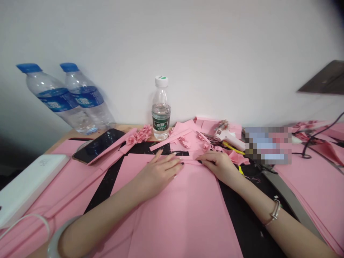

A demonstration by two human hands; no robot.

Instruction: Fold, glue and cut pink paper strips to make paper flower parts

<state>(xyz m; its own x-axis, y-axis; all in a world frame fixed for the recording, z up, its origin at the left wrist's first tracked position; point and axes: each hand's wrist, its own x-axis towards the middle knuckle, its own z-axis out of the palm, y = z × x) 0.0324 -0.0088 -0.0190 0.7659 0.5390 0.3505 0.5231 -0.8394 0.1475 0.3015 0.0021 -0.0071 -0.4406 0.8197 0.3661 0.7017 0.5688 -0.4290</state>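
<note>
Two hands rest at the top edge of one pink paper sheet [182,215]. The left hand [158,175] has its grip spread, fingers fanned and flat on the paper, while the right hand [219,166] has its grip drawn closer, its fingertips at what looks like a narrow fold along that edge; whether they pinch it, I cannot tell. The sheet runs from between the hands toward 6 o'clock, lying over a black mat [242,211] that shows beyond both long edges, with more open room at 4 o'clock than at 8. At 12 o'clock, just past the fingers, loose pink strips and offcuts crowd the sheet's top edge, and a small water bottle [161,107] stands against the wall. Pink paper roses [139,135] lie at 11 o'clock beside a dark phone [98,145], with two larger blue-capped bottles [70,95] leaning beyond them. A pink hot glue gun [228,138] sits at 1 o'clock, next to a pixelated patch [268,145] that hides whatever lies there. A stack of pink sheets [314,190] fills 3 o'clock past a long metal straightedge [290,204], and a white power bank [30,186] lies at 9 o'clock on the surface [80,133].
</note>
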